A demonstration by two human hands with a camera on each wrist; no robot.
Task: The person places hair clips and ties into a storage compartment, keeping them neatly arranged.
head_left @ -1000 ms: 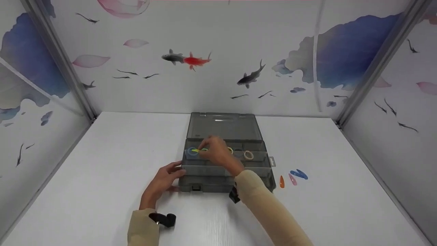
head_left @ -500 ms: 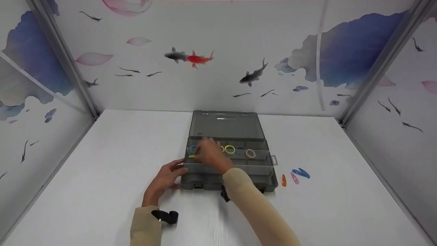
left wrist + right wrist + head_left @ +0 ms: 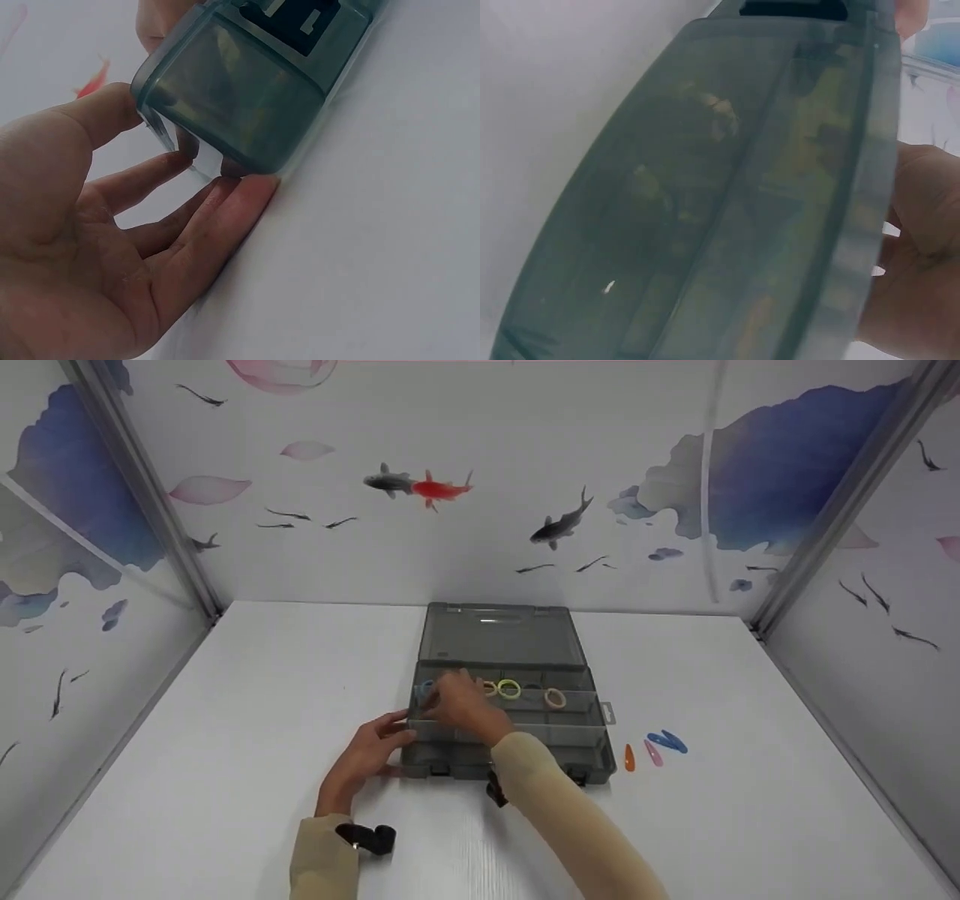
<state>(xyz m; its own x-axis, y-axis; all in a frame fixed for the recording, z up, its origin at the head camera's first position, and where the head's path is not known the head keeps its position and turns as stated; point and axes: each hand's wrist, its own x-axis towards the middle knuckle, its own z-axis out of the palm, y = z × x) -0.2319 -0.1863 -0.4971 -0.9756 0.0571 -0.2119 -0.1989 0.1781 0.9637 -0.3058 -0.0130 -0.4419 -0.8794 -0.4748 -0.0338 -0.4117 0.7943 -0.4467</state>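
A grey see-through storage box with divided compartments lies on the table, its lid folded back. At the box's left side my left hand grips the edge; in the left wrist view the thumb lies on the upper edge and the fingers touch the lower side. My right hand reaches into the left compartments with fingertips down, and what is between them is hidden. A blue hair tie shows beside those fingers. To the right are a yellow hair tie and a beige hair tie.
On the table right of the box lie an orange hair clip, a pink hair clip and blue hair clips. A clear latch tab sticks out from the box's right side. Printed walls enclose the white table.
My right hand has moved left and down into the box with a yellow-green hair clip, which is now out of sight. The left hand has stayed on the box.
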